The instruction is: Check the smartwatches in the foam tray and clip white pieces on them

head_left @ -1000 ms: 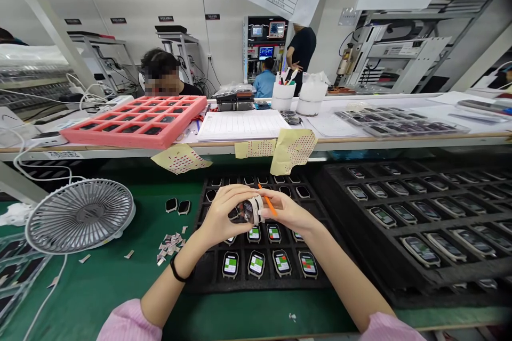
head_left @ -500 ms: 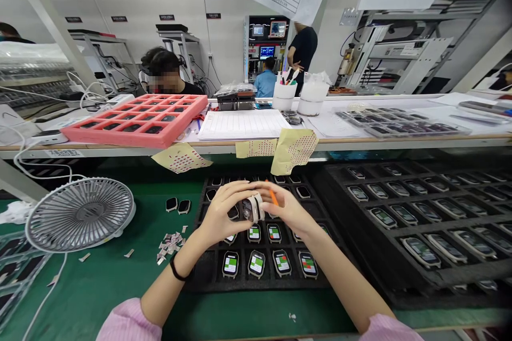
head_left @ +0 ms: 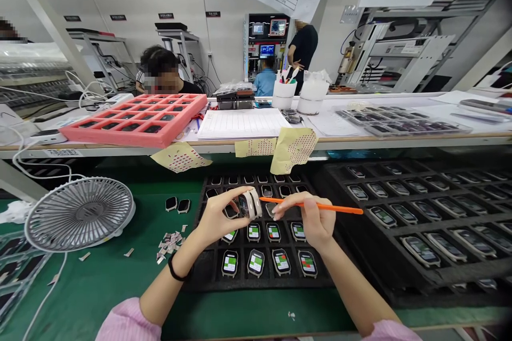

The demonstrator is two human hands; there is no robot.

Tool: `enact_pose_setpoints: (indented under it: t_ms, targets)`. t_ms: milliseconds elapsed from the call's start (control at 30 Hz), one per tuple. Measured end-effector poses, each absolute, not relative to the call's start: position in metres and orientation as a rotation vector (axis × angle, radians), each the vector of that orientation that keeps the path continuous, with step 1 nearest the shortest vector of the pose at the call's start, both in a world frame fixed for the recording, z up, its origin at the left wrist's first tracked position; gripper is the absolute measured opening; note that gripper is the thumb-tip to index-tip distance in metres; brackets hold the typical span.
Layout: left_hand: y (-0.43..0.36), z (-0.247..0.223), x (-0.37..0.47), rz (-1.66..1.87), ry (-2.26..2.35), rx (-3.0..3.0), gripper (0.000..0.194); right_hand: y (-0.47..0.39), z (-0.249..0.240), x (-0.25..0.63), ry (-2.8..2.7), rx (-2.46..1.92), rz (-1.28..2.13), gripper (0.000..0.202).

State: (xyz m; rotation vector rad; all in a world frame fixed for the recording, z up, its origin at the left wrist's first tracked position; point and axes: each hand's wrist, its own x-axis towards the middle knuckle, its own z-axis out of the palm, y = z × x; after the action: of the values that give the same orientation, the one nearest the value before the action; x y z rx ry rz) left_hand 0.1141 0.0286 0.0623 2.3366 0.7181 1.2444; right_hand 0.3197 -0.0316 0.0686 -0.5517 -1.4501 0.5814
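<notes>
Two watch bodies (head_left: 251, 204), pressed face to back, are held on edge between the thumb and fingers of my left hand (head_left: 219, 217). My right hand (head_left: 310, 216) grips an orange stick (head_left: 340, 208), whose thin tip points left and reaches the side of the held watches; whether it touches them is too small to tell. Both hands are above a black foam tray (head_left: 208, 272) with rows of square watches. In its front rows, lit watches (head_left: 256, 262) show green, white and red blocks on their screens.
A grey fan (head_left: 80, 214) stands left on the green mat (head_left: 100, 287), near two watches (head_left: 177, 204) and small scraps (head_left: 170, 244). More foam trays (head_left: 384, 250) lie right. A shelf (head_left: 344, 144) behind carries a pink tray (head_left: 120, 136). People sit and stand beyond.
My right hand has drawn back to the right from the watches and turned, so the orange stick now lies nearly level. My left hand still holds the watches in almost the same place.
</notes>
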Motion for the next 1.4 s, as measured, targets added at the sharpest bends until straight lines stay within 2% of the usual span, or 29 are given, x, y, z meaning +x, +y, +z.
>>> enact_pose_setpoints:
  t_ms: [300,667,933,1400]
  targets:
    - [0.028,0.063,0.114,1.237,0.726,2.348,0.049,-0.032,0.07,0.321,-1.499,-0.59,0.533,0.044]
    - [0.024,0.064,0.117,1.289,0.684,2.393,0.051,-0.036,0.071,0.32,-1.588,-0.675,0.32,0.038]
    - [0.022,0.066,0.117,1.217,0.738,2.365,0.053,-0.042,0.073,0.316,-1.587,-0.597,0.412,0.039]
    - [0.022,0.067,0.117,1.209,0.733,2.382,0.053,-0.04,0.07,0.314,-1.616,-0.583,0.354,0.037]
